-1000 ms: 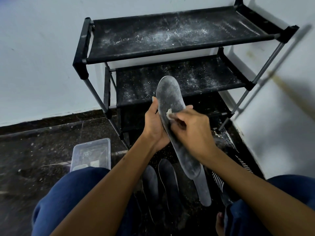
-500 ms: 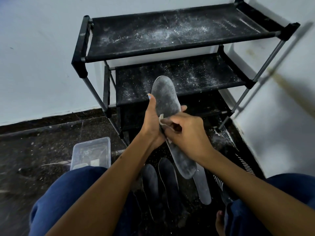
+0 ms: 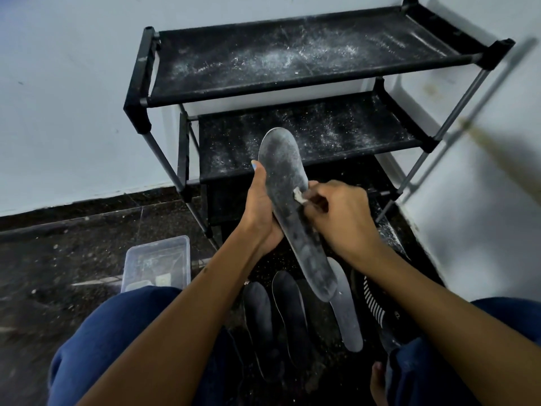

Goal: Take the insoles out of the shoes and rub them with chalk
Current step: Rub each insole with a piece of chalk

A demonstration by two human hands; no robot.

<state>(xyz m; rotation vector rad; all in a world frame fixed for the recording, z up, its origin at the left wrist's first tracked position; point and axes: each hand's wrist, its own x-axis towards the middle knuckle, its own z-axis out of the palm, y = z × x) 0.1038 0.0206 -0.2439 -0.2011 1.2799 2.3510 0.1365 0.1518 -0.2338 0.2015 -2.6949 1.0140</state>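
four insoles [image 3: 295, 218], one chalk piece [image 3: 299, 196], one shoe [image 3: 377, 306], one tub [image 3: 156, 262], one rack [image 3: 292, 60]

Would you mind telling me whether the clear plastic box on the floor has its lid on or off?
Off, it seems: the clear plastic box shows an open rim with small pieces visible inside, and no lid is in view. A knee hides its near end.

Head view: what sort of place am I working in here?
Probably a corner of a home, by the entry or a storage spot: a chalk-dusted black shoe rack against a white wall, dark speckled floor, insoles and a striped shoe laid out below.
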